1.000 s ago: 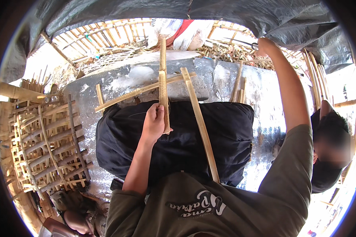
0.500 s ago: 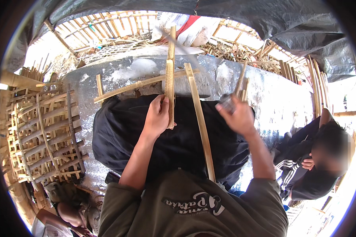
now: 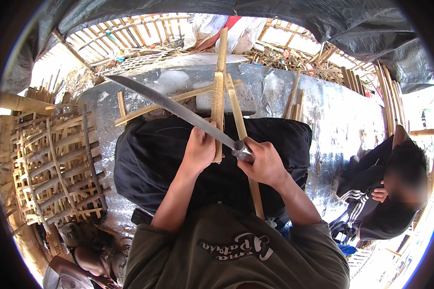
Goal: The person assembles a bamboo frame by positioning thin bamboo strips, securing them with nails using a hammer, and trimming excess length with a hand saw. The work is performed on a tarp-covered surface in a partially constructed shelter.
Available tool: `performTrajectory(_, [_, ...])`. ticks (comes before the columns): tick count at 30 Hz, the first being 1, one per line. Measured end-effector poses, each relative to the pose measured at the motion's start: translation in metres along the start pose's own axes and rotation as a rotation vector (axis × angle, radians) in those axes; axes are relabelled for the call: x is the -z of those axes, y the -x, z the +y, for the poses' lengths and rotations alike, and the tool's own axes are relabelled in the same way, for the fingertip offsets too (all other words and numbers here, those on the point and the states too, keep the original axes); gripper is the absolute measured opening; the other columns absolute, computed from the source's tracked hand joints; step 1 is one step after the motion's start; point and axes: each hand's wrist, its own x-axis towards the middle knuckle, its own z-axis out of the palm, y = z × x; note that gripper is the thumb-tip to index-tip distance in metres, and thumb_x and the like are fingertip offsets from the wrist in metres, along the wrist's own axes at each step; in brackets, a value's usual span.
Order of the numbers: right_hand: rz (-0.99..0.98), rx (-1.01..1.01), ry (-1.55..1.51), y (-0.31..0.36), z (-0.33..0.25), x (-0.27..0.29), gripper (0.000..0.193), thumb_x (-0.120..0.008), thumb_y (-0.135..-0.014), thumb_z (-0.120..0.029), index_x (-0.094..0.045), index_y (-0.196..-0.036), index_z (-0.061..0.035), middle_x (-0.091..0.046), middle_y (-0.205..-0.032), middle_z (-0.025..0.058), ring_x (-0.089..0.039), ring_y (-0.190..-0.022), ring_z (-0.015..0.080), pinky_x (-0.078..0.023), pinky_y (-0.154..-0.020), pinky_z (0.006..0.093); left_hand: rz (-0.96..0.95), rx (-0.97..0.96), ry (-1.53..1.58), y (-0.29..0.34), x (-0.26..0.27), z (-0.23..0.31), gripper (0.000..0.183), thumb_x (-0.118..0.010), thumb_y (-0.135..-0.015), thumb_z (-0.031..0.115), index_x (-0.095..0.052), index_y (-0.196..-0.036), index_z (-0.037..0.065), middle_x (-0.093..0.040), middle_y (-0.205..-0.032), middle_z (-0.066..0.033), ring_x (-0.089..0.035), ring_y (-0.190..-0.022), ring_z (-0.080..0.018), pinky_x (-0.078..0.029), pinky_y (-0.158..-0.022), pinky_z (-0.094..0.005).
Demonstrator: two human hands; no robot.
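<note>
My left hand (image 3: 201,146) is closed round the lower part of an upright bamboo strip (image 3: 218,94) above my lap. In my right hand (image 3: 264,164) I grip the handle of a machete (image 3: 171,105). Its long blade slants up to the left, crossing over the strip just above my left hand; whether it touches the strip I cannot tell. Beside these, a second bamboo strip (image 3: 239,113) slopes down across my lap, passing under my right hand. Another strip (image 3: 152,107) lies crosswise beyond my knees, partly behind the blade.
At the left stands a lattice of bamboo slats (image 3: 55,164). A grey block (image 3: 248,102) sits on the silvery sheet (image 3: 325,115) beyond my knees. One person (image 3: 376,192) sits close on the right, another (image 3: 84,260) at the lower left. Bamboo poles (image 3: 389,96) lean at the right.
My right hand has swung left and inward, bringing the machete blade across the strip. The strip in my left hand has shifted slightly right.
</note>
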Motion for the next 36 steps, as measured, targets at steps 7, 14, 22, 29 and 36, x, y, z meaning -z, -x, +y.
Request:
performTrajectory(7, [-0.015, 0.043, 0.018, 0.007, -0.003, -0.005, 0.03, -0.074, -0.075, -0.012, -0.06, -0.1, -0.004, -0.064, -0.068, 0.0166, -0.068, -0.067, 0.038, -0.056, -0.063, 0.0463, -0.05, -0.075, -0.065, -0.003, 0.007, -0.025, 0.018, -0.049, -0.108, 0.017, -0.054, -0.105, 0.001, -0.052, -0.079, -0.0033, -0.051, -0.071, -0.0128, -0.048, -0.064, -0.0313])
performTrajectory(14, [0.04, 0.022, 0.086, 0.004, 0.004, -0.01, 0.036, -0.076, -0.073, -0.013, -0.06, -0.103, -0.0021, -0.065, -0.07, 0.0163, -0.068, -0.068, 0.0381, -0.055, -0.063, 0.0465, -0.092, -0.274, -0.175, 0.003, 0.008, -0.04, 0.018, -0.045, -0.108, 0.017, -0.055, -0.108, 0.002, -0.058, -0.082, -0.0055, -0.063, -0.062, -0.0134, -0.055, -0.049, -0.0293])
performTrajectory(22, [0.074, 0.015, 0.16, -0.001, 0.006, -0.005, 0.032, -0.075, -0.072, -0.009, -0.058, -0.098, -0.0047, -0.063, -0.068, 0.016, -0.066, -0.067, 0.0404, -0.053, -0.062, 0.0482, -0.166, -0.106, 0.004, 0.026, 0.006, -0.013, 0.02, -0.045, -0.109, 0.017, -0.055, -0.108, 0.0, -0.056, -0.081, -0.0051, -0.06, -0.056, -0.0133, -0.054, -0.047, -0.0293])
performTrajectory(29, [0.214, -0.046, 0.235, -0.022, 0.013, 0.012, 0.026, -0.073, -0.076, -0.011, -0.062, -0.098, -0.0022, -0.063, -0.066, 0.0194, -0.066, -0.068, 0.0424, -0.054, -0.065, 0.049, -0.247, -0.11, -0.047, 0.044, 0.002, 0.011, 0.026, -0.039, -0.111, 0.02, -0.054, -0.11, -0.001, -0.052, -0.078, -0.0028, -0.056, -0.055, -0.0089, -0.056, -0.049, -0.0284])
performTrajectory(36, [0.246, -0.021, 0.105, -0.043, 0.041, 0.021, 0.024, -0.073, -0.077, -0.007, -0.066, -0.098, 0.0021, -0.064, -0.071, 0.0219, -0.065, -0.069, 0.0441, -0.054, -0.063, 0.0464, -0.242, -0.115, -0.093, 0.051, 0.004, 0.021, 0.026, -0.039, -0.111, 0.019, -0.053, -0.112, -0.003, -0.051, -0.076, -0.0018, -0.056, -0.054, -0.0077, -0.056, -0.051, -0.0277])
